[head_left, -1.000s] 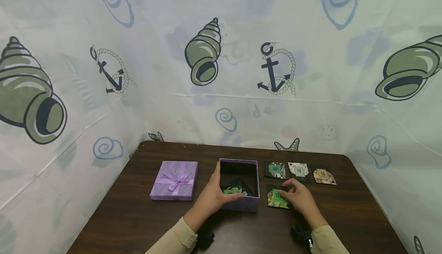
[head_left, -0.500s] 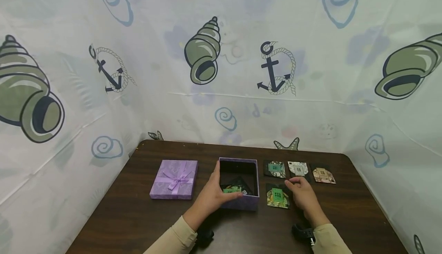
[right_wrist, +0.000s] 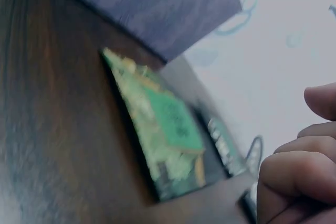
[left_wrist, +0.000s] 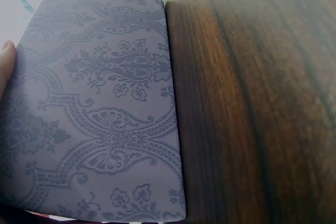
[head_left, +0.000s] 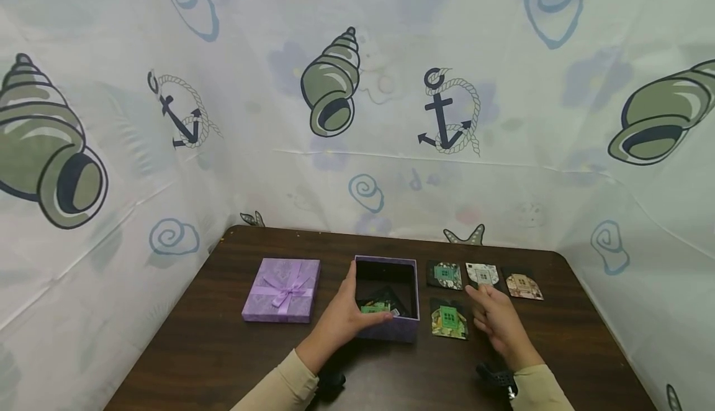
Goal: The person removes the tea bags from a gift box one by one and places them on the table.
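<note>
Left hand (head_left: pixel 341 321) grips the near-left corner of the open box (head_left: pixel 388 311), thumb on the left wall, fingers curled over the near rim; a few cards (head_left: pixel 378 305) lie loose inside. Right hand (head_left: pixel 497 321) hovers above the bench (head_left: pixel 195 349) with fingers loosely bent and holding nothing, just right of the green card (head_left: pixel 449 319), fingertips near the white card (head_left: pixel 483 274). Green card lies flat just beside the box's right wall. Further back, the dark-green card (head_left: pixel 445 274) and tan card (head_left: pixel 522 285) flank the white one in a row; lid (head_left: pixel 283 290) sits left of the box.

Risks: flat cards give little edge to pinch, so a grab may slide one into its neighbour or skew the row. Hand's sleeve could drag the green card. Left fingers over the rim could tip the light box if pressed.
</note>
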`<state>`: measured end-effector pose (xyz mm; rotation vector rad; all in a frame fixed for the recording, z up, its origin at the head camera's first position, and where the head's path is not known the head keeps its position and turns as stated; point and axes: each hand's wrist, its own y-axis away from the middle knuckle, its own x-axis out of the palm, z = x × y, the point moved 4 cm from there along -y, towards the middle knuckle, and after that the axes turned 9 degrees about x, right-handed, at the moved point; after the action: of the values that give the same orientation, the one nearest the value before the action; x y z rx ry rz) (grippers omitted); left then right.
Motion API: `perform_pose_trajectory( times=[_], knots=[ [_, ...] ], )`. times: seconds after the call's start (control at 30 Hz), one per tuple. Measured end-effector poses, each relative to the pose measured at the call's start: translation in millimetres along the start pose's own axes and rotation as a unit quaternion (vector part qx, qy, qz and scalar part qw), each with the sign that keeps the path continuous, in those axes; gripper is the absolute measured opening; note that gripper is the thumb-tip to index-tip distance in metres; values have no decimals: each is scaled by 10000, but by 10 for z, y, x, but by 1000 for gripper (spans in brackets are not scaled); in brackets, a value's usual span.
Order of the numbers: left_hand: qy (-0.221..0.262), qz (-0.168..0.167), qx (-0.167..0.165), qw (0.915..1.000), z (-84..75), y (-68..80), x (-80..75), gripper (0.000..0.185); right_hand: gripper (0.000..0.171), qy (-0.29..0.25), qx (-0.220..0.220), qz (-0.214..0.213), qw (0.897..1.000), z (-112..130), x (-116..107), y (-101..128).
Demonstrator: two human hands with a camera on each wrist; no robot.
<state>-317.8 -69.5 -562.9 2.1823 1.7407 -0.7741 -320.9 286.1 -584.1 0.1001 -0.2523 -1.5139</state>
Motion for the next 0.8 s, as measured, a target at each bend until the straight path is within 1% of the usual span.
perform_pose_trajectory(
  times=[0.17,0.33,0.47,0.53,0.63,0.73,0.8],
  knots=[
    [9,-16,-6,10000,-2,-9,5,144,57,36,-362,-135,9992,171,80,66],
    [-103,-29,-65,9999,-33,-4,9,145,56,121,-536,-26,9985,297,168,148],
    [-199,41,-56,9998,-64,12,2,146,53,177,-639,133,9977,394,262,212],
    [-168,86,-64,9998,-76,20,1,147,50,179,-721,278,9969,458,321,245],
    [-126,134,-77,9998,-86,31,-2,146,45,180,-878,665,9937,573,436,294],
    [-138,169,-80,9997,-87,37,-10,146,42,232,-1014,1120,9882,693,585,334],
    [-155,185,-85,9997,-84,43,-17,146,40,336,-1065,1333,9848,760,687,350]
  ],
)
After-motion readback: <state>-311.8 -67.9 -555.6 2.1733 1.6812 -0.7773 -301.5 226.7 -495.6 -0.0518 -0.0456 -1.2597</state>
